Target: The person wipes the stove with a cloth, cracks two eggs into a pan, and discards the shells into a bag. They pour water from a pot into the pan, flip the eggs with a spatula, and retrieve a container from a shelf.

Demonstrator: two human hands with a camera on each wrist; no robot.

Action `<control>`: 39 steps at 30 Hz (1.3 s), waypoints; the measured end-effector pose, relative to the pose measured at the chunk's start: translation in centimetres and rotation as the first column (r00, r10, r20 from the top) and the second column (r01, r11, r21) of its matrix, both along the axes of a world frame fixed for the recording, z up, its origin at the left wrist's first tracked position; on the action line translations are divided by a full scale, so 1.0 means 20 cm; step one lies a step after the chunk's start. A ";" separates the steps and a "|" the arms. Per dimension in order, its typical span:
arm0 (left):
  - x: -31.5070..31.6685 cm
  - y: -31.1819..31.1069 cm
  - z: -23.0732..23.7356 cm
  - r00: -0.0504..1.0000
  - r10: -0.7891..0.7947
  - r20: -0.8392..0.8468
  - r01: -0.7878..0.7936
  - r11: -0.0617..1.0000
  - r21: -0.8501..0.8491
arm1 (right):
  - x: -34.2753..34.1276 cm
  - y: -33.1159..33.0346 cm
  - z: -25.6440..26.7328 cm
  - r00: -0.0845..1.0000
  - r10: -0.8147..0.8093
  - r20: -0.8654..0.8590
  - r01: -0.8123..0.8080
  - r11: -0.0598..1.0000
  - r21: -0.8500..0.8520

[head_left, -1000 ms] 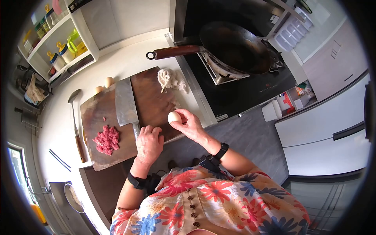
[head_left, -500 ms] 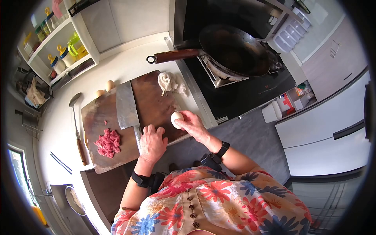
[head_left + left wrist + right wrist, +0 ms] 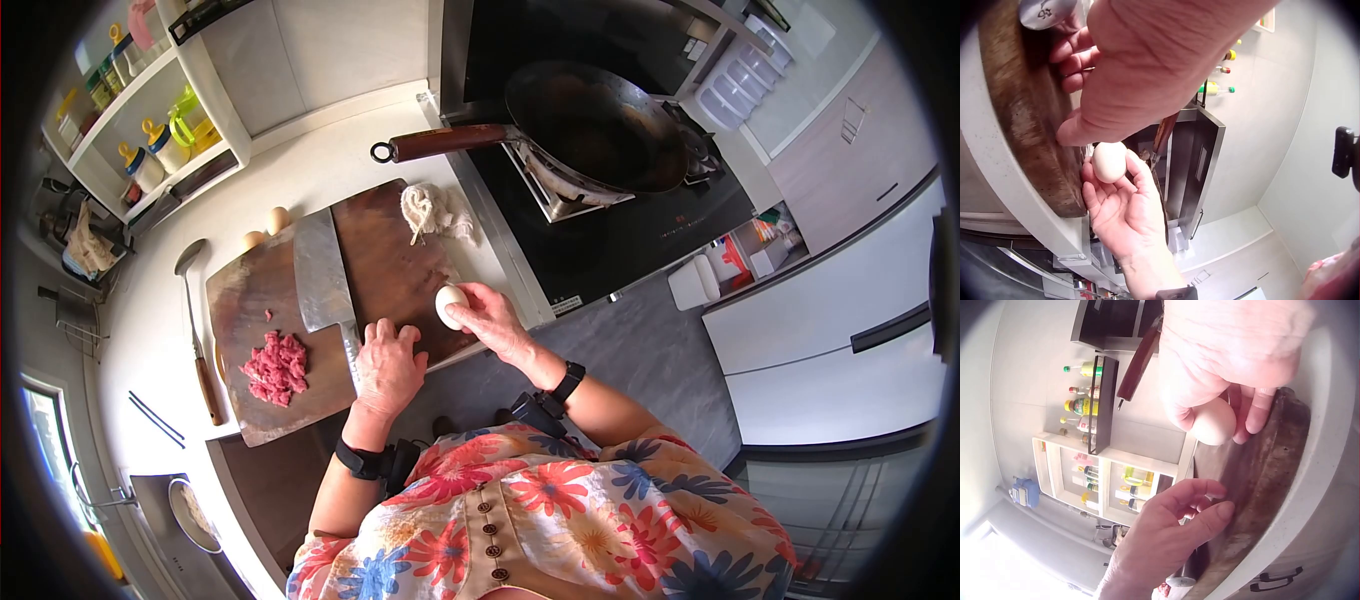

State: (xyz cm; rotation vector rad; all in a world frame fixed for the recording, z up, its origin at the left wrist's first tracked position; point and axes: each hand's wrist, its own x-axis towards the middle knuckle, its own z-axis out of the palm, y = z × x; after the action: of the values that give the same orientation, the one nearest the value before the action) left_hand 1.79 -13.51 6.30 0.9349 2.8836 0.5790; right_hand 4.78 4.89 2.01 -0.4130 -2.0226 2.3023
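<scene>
My right hand (image 3: 492,325) holds a pale egg (image 3: 451,305) between thumb and fingers, just over the near right edge of a dark wooden cutting board (image 3: 385,235). To its left is my left hand (image 3: 388,370), loosely bent and holding nothing, beside the handle of a cleaver (image 3: 320,275) that lies flat across the board. In the left wrist view, the egg (image 3: 1109,162) looks whole, cupped by the right hand's fingers. A heap of minced red meat (image 3: 275,368) lies on the board's left part.
Two more eggs (image 3: 278,217) sit behind the board. A ladle (image 3: 195,320) lies left of it, and a white cloth (image 3: 428,208) at its back right corner. On the stove (image 3: 640,240) stands a wok (image 3: 600,130), its handle pointing left. Chopsticks (image 3: 156,418) lie further left.
The right hand has moved slightly right and turned the egg a little. My left hand's fingers have loosened and spread somewhat beside the cleaver handle. The last half second shows almost no movement.
</scene>
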 end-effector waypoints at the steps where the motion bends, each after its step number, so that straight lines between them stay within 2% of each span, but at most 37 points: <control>1: 0.00 0.00 0.00 1.000 -0.003 -0.004 0.003 1.000 -0.002 | 0.00 0.00 0.00 1.000 0.000 0.001 0.000 1.000 -0.003; 39: -0.02 -0.01 -0.01 0.999 -0.032 0.012 0.032 0.999 0.011 | -0.01 0.00 -0.03 1.000 -0.030 0.004 0.030 0.998 0.055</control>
State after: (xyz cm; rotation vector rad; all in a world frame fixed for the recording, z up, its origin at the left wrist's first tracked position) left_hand 1.34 -13.71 6.11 0.9737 2.8523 0.5956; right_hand 4.61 4.92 1.34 -0.4435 -2.0616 2.2251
